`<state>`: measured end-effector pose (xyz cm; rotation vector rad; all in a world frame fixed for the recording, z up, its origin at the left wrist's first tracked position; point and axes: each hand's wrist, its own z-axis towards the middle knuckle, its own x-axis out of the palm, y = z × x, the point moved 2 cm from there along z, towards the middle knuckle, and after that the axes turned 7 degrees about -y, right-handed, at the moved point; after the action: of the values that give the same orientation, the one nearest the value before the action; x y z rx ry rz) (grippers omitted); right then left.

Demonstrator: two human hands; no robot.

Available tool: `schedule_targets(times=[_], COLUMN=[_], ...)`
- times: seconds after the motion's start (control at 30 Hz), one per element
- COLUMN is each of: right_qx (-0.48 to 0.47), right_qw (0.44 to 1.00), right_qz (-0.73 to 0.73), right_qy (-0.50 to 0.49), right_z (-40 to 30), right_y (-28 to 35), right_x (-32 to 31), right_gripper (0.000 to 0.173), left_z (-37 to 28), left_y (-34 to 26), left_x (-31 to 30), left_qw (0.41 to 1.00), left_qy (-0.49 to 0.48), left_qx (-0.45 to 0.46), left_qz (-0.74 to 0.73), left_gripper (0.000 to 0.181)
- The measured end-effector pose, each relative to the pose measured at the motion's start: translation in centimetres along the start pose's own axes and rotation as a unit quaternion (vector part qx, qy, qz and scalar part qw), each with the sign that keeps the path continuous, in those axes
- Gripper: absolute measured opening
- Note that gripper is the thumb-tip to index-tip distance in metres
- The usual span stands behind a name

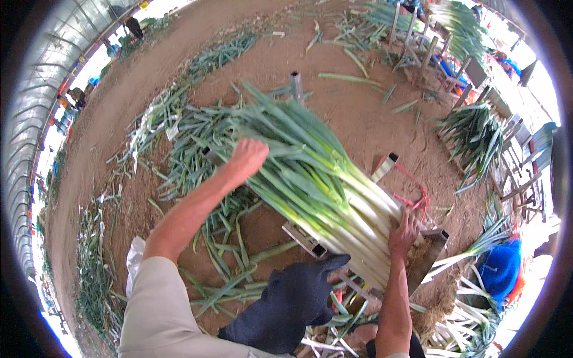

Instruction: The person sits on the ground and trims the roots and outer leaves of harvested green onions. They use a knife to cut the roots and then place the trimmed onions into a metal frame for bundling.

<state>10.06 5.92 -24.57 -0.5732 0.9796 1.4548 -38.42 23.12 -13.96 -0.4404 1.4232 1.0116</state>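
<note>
A thick pile of large green onions (358,210) lies across a metal rack before me, green tops to the far left and white stalks to the near right. Among the leaves, my left hand (250,154) is curled into a fist, with a blurred green leaf (286,151) running out beside it. My right hand (401,235) lies on the white stalks near their root end, fingers spread over them. Behind that hand stands the rack's metal end plate (427,259), with roots partly visible against it. Square-tube posts (296,87) of the rack stick up around the pile.
Cut green leaves (192,156) litter the soil at left. Red cord (421,197) hangs by a rack post. More onions with white stalks (456,326) lie at lower right, near a blue bundle (500,270). Another rack with onions (474,134) stands at right. People (76,97) are far left.
</note>
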Motion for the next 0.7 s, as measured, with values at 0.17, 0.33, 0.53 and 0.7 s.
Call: schedule_targets(times=[0.17, 0.33, 0.53, 0.7], right_qx=[0.028, 0.035, 0.032, 0.018], right_qw=[0.999, 0.999, 0.998, 0.999], right_qz=[0.022, 0.024, 0.043, 0.038], right_qy=[0.019, 0.023, 0.018, 0.001], right_z=[0.1, -0.3, -0.3, 0.0], right_y=[-0.8, -1.6, -0.6, -1.1], right_x=[-0.4, -0.2, 0.1, 0.1], right_gripper=[0.051, 0.053, 0.054, 0.054], left_z=[3.7, 5.3, 1.5, 3.6], left_y=[-2.0, -3.7, 14.0, 16.9], left_x=[0.4, 2.5, 3.4, -3.3], left_qw=[0.990, 0.958, 0.894, 0.915], left_qy=[0.125, 0.254, 0.263, -0.013], left_qx=[-0.028, -0.040, -0.244, -0.208], left_qz=[0.057, 0.127, 0.270, 0.346], left_gripper=[0.008, 0.017, 0.016, 0.017])
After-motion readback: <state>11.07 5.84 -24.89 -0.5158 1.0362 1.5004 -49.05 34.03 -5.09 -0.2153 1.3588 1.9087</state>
